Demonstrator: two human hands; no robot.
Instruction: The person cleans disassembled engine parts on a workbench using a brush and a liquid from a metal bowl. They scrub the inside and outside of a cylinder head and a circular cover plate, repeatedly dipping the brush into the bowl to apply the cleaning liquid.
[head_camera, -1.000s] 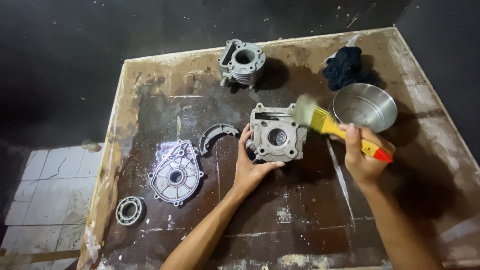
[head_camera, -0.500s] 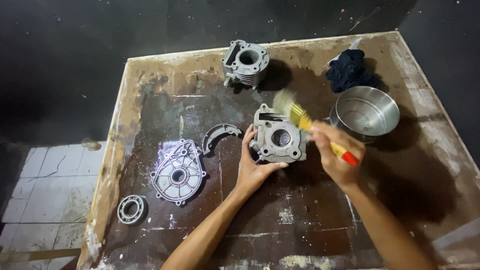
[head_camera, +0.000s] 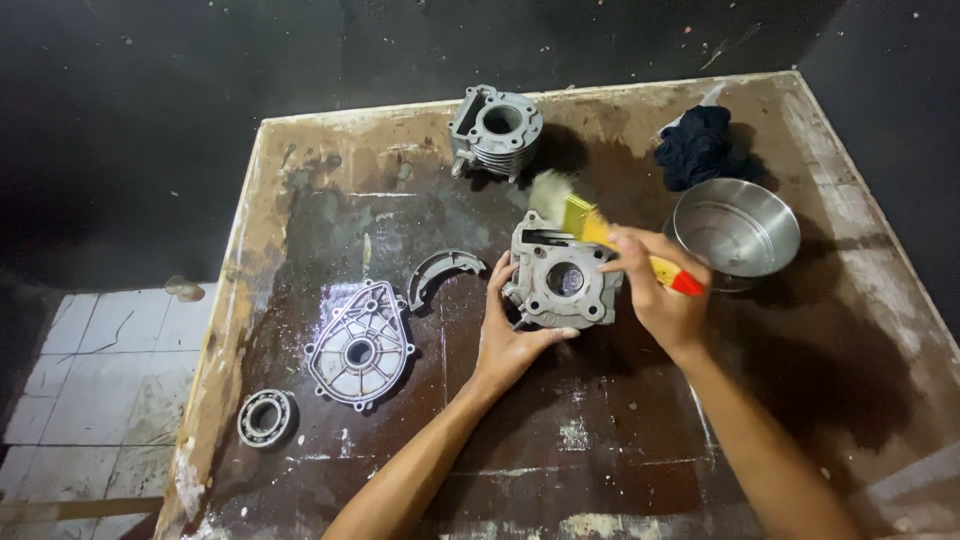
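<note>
Since half a second ago the right hand (head_camera: 668, 300) has brought the brush (head_camera: 590, 228) back up a little, so the pale bristles now sit just above the casting's top edge, not down on its face; left hand and all loose parts unchanged. Left to right: a bearing ring (head_camera: 265, 417) lies close to the counter (head_camera: 330, 180) front-left edge, likely to roll off if the counter gets bumped. Ribbed cover plate (head_camera: 358, 344) lies flat, curved shoe piece (head_camera: 443, 270) just beside it, both near the left hand (head_camera: 510, 335), which is spread open, palm and fingers pressed against the left side of the square engine casting (head_camera: 562, 285) at mid-counter. That is a brace, not a full grip, so a hard brush stroke could push the casting sideways or tip it. Finned cylinder (head_camera: 497, 130) stands well apart at the back. Right hand is curled closed around the yellow and red brush handle; the surface looks wet or oily, so slipping is a risk. Steel bowl (head_camera: 738, 230) sits just beside the right hand; an elbow or wrist swing could knock it. Dark rag (head_camera: 700, 145) lies behind the bowl.
</note>
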